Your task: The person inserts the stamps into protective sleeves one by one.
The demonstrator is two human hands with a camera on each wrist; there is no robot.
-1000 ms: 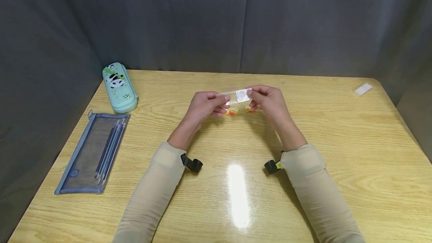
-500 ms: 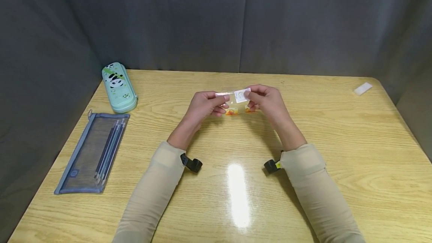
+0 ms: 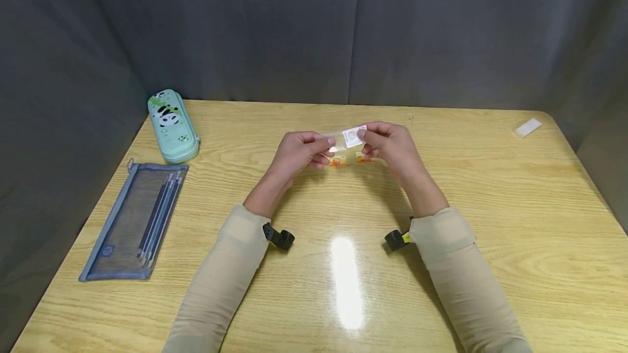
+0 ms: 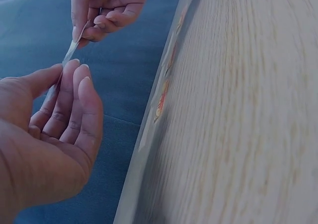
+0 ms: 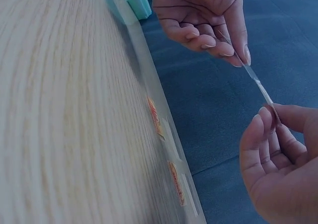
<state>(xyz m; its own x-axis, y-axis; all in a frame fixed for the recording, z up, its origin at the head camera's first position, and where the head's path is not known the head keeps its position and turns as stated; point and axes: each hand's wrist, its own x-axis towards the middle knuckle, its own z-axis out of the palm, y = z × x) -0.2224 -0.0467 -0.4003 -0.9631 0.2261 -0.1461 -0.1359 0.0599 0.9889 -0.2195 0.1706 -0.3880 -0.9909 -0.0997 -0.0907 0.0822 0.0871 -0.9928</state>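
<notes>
In the head view my left hand [image 3: 298, 152] and right hand [image 3: 394, 147] hold a thin clear plastic strip [image 3: 337, 140] with a white printed label [image 3: 353, 136] on its right part. Each hand pinches one end between thumb and fingers. From the left wrist view the strip [image 4: 72, 49] appears almost edge-on, raised above the table. Below it on the tabletop lie two orange-and-yellow labelled pieces [image 3: 337, 161], apparently in clear film. The right wrist view shows both orange labels [image 5: 155, 117] near the table's far edge. What the strip belongs to cannot be told.
A mint panda pencil case [image 3: 171, 127] lies at the back left. In front of it is a blue mesh zip pouch [image 3: 125, 217] with several pencils [image 3: 159, 219]. A white eraser-like block [image 3: 528, 128] sits far right. Dark curtains [image 3: 275, 31] stand behind the table [image 3: 515, 222].
The strip and its white label have tilted slightly between the fingers, the label's right end now a little higher. Both hands keep their pinch in nearly the same place.
</notes>
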